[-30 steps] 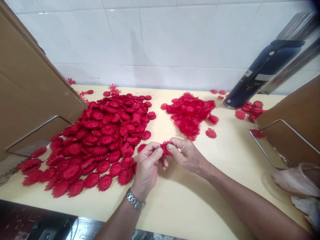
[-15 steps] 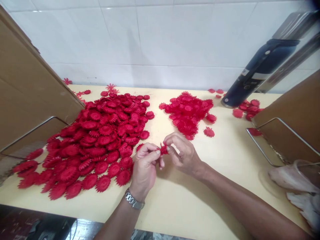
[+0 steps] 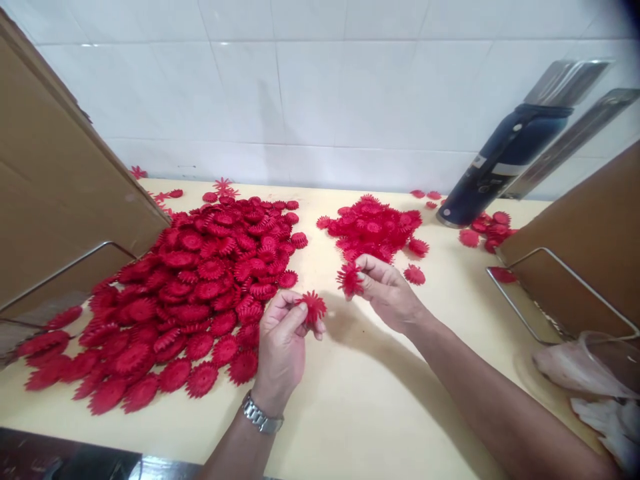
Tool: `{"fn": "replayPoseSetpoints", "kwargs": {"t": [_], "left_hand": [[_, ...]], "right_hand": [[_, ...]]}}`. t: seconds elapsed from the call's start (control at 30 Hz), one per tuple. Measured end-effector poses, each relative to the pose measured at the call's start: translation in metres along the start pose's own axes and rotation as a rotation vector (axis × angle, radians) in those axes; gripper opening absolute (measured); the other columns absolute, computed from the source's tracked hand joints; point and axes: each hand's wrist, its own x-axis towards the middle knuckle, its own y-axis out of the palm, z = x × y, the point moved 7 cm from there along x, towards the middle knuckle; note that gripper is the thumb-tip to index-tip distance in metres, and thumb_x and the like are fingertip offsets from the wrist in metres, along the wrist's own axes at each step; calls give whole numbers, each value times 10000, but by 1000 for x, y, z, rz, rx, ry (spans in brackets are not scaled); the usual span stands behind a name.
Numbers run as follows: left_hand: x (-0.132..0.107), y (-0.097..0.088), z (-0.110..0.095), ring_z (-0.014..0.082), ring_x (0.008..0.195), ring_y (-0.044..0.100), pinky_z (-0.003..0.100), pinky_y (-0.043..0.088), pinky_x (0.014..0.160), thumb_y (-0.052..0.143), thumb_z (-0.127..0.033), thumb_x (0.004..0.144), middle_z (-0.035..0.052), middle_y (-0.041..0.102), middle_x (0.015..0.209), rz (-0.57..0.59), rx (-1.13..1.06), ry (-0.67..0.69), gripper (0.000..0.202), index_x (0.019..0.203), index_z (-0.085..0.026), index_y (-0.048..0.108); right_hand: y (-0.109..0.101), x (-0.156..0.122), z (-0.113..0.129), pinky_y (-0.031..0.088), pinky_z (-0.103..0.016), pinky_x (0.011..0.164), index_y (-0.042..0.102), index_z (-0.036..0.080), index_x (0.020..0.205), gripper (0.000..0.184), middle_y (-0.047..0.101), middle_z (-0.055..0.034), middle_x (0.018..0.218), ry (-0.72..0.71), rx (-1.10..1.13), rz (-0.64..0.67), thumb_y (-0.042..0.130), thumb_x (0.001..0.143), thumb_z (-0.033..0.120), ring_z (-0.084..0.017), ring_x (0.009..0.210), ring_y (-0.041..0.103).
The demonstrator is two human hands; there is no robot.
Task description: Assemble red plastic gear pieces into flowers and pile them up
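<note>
Between the thumb and fingers of my left hand [image 3: 285, 333] is a red flower-shaped piece [image 3: 314, 307] with thin pointed petals. My right hand [image 3: 387, 290] pinches a second red flower piece [image 3: 349, 278], a short way up and to the right of the first. A gap separates the two pieces. To the left of my left hand lies a large heap of red flower pieces [image 3: 200, 280], many of them thick and cup-like. A smaller pile of red flower pieces [image 3: 373, 223] sits just behind my right hand, with a single piece [image 3: 414, 274] beside it.
Cardboard boxes stand at the left [image 3: 60, 153] and right [image 3: 580, 253], each with a metal wire frame in front. A dark blue bottle [image 3: 500, 167] leans by the tiled wall, near more red pieces [image 3: 493, 230]. At right sits a clear plastic cup [image 3: 585, 363] beside crumpled white tissue [image 3: 610, 420].
My hands were together at one red piece; now they are apart, each with its own flower piece. The right hand has moved slightly up and to the right. The view has tilted a little.
</note>
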Motion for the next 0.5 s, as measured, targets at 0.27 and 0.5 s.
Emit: {"fn": "replayPoseSetpoints", "kwargs": {"t": [0.27,0.5], "left_hand": [[-1,1,7,100,420,532,202,379,429,572,-214,739,-49,583,526,11,217,30,108,727,-189,468],[-1,0,7,102,431,529,213,401,454,581,-210,715,-60,536,496,10,269,39,97,704,-184,489]], "right_hand": [[38,-12,-24,445,-308,611,537,171,737,263,607,-5,590,213,91,235,608,768,422,-137,546,568],[34,-11,-24,451,-318,630,569,158,766,360,630,-32,658,230,131,231,540,789,516,-150,594,586]]}}
